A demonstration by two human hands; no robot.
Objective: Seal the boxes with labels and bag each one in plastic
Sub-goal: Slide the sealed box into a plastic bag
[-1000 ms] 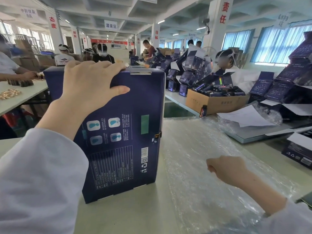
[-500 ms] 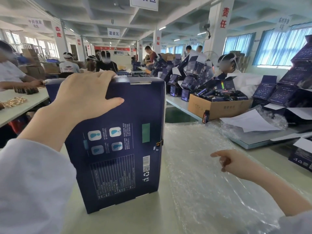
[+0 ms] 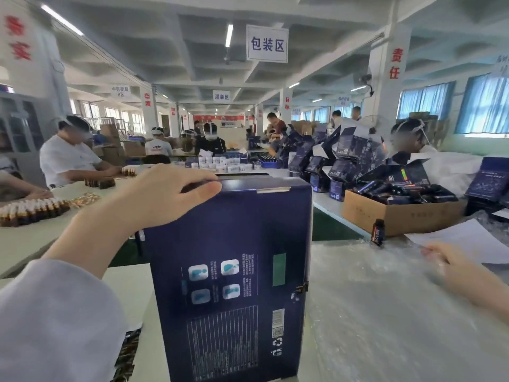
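Observation:
A tall dark blue box [image 3: 237, 271] stands upright on the table in front of me, its printed back panel facing me. My left hand [image 3: 162, 197] grips its top left edge, thumb on the near face and fingers curled over the top. A silver label tab [image 3: 273, 189] shows at the top edge. My right hand [image 3: 451, 268] reaches out to the right, blurred, over a stack of clear plastic bags [image 3: 385, 312], its fingertips near a white sheet [image 3: 462, 238]. It holds nothing that I can see.
A cardboard carton [image 3: 399, 213] full of dark bottles stands at the back right, with one small bottle [image 3: 377, 232] beside it. Open blue boxes [image 3: 349, 150] pile up behind. Other workers sit at tables to the left and far back. Brown vials [image 3: 33, 210] line the left table.
My right hand has moved away to the right and farther out, from a loose fist to extended fingers near the white sheet. The view has tilted up. My left hand keeps its hold on the box.

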